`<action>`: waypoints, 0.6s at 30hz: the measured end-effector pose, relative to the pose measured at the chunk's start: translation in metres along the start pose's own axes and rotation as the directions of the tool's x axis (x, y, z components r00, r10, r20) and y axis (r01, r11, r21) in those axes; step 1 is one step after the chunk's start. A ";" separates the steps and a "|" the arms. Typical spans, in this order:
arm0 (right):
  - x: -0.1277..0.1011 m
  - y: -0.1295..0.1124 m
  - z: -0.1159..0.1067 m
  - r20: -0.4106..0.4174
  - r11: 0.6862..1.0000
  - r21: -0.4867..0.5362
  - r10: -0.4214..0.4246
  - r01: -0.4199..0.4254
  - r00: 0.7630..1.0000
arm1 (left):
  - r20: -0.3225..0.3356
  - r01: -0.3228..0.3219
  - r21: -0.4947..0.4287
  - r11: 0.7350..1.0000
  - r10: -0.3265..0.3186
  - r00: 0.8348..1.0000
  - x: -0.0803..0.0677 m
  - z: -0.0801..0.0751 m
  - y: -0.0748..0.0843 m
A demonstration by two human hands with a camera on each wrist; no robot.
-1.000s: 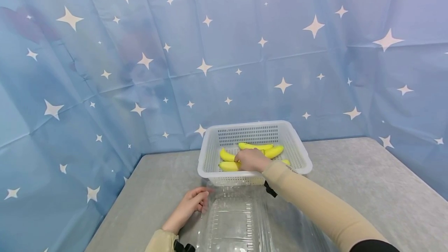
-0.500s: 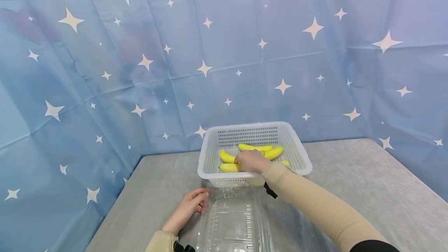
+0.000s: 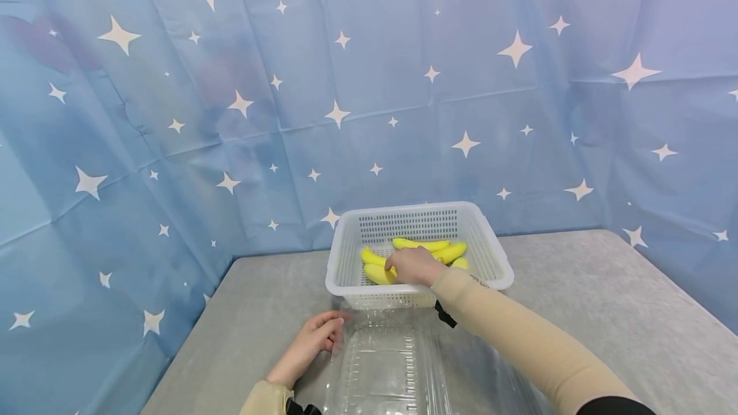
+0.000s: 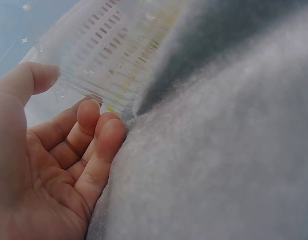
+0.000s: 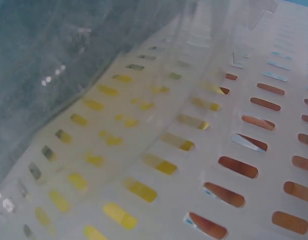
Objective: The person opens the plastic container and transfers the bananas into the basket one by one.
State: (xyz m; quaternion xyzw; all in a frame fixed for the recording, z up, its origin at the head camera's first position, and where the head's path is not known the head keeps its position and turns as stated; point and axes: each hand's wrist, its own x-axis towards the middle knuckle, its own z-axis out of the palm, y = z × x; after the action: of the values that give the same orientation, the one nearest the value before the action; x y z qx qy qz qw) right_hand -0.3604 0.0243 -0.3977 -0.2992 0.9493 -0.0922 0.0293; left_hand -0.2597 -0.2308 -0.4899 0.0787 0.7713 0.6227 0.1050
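Note:
My right hand [image 3: 415, 265] reaches down into a white slotted plastic basket [image 3: 494, 255] and grips the nearest yellow banana [image 3: 377, 274]; the hand covers the banana's middle. Around it in the basket lie more bananas, one along the back [image 3: 421, 244]. In the right wrist view, yellow shows through the slots of the basket wall [image 5: 173, 155], and the fingers are hidden behind that wall. My left hand [image 3: 314, 338] pinches the left far corner of a clear plastic clamshell box [image 3: 380, 364]. In the left wrist view, thumb [image 4: 46, 79] and fingers lie either side of its thin edge [image 4: 86, 90].
The box stands open directly in front of the basket, its far edge close to the basket wall. Its clear lid half [image 3: 478, 364] lies to the right under my right forearm. A grey table [image 3: 576, 287] spreads around them, and a blue star-patterned curtain [image 3: 369, 82] hangs behind.
The near banana has tilted and shifted slightly under my right hand, its right end now higher and further left. The left hand and the box stay where they were.

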 end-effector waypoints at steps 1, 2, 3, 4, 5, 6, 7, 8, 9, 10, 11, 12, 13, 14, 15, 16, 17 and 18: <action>0.000 0.000 0.000 -0.001 1.000 -0.006 0.003 -0.003 1.000 | 0.000 0.000 -0.001 1.000 0.000 1.000 0.000 0.000 0.000; 0.000 0.000 0.000 -0.002 1.000 -0.005 0.007 -0.007 1.000 | 0.000 -0.001 -0.002 1.000 0.001 1.000 0.000 0.000 0.000; 0.000 0.000 0.000 -0.003 1.000 -0.003 0.009 -0.009 1.000 | -0.001 0.000 -0.002 1.000 0.000 1.000 0.000 0.000 0.000; 0.000 0.000 0.000 -0.003 1.000 -0.005 0.011 -0.011 1.000 | -0.001 -0.001 -0.004 1.000 0.001 1.000 0.000 0.000 0.000; 0.000 0.000 0.000 -0.006 1.000 -0.004 0.011 -0.011 1.000 | 0.000 0.000 -0.005 1.000 0.000 1.000 -0.001 0.000 0.001; 0.000 0.001 0.000 -0.008 1.000 0.000 0.010 -0.010 1.000 | 0.000 0.000 -0.006 1.000 0.000 1.000 -0.001 0.000 0.001; -0.001 0.001 -0.001 -0.010 1.000 0.002 0.008 -0.008 1.000 | 0.001 -0.001 -0.007 1.000 0.001 1.000 -0.001 0.001 0.001; -0.001 0.002 -0.001 -0.012 1.000 0.004 0.003 -0.003 1.000 | 0.003 -0.004 -0.006 1.000 0.004 1.000 -0.001 0.001 0.001; -0.002 0.002 -0.002 -0.014 1.000 0.006 -0.001 0.001 1.000 | 0.005 -0.005 -0.007 1.000 0.005 1.000 -0.001 0.001 0.001; -0.002 0.003 -0.003 -0.018 1.000 0.005 -0.004 0.004 1.000 | 0.006 -0.007 -0.008 1.000 0.007 1.000 -0.001 0.001 0.001; -0.003 0.004 -0.003 -0.024 1.000 0.006 -0.009 0.009 1.000 | 0.006 -0.007 -0.009 1.000 0.007 1.000 -0.001 0.001 0.001; -0.004 0.006 -0.004 -0.028 1.000 0.000 -0.011 0.011 1.000 | 0.006 -0.011 -0.007 1.000 0.011 1.000 -0.001 0.002 0.002; -0.005 0.007 -0.005 -0.030 1.000 -0.007 -0.012 0.012 0.999 | 0.005 -0.012 -0.009 1.000 0.012 1.000 -0.001 0.002 0.002; -0.006 0.009 -0.007 -0.033 1.000 -0.012 -0.012 0.012 0.999 | 0.004 -0.012 -0.010 1.000 0.012 1.000 -0.001 0.002 0.002; -0.007 0.010 -0.008 -0.034 1.000 -0.008 -0.005 0.005 0.999 | 0.001 -0.010 -0.011 1.000 0.010 1.000 -0.001 0.002 0.002; -0.007 0.012 -0.010 -0.034 1.000 -0.004 0.000 0.000 0.999 | -0.002 -0.012 -0.012 1.000 0.012 1.000 -0.002 0.001 0.002; -0.008 0.014 -0.013 -0.031 1.000 0.006 0.010 -0.010 0.999 | -0.004 -0.014 -0.012 1.000 0.014 1.000 -0.002 0.001 0.001; -0.009 0.016 -0.016 -0.027 1.000 0.014 0.020 -0.019 0.999 | -0.006 -0.017 -0.012 1.000 0.017 1.000 -0.002 0.001 0.001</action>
State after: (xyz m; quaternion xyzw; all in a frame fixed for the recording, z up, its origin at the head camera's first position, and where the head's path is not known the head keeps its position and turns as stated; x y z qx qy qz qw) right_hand -0.3638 0.0451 -0.3856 -0.2884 0.9518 -0.1024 0.0193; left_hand -0.2576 -0.2299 -0.4886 0.0828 0.7671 0.6287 0.0977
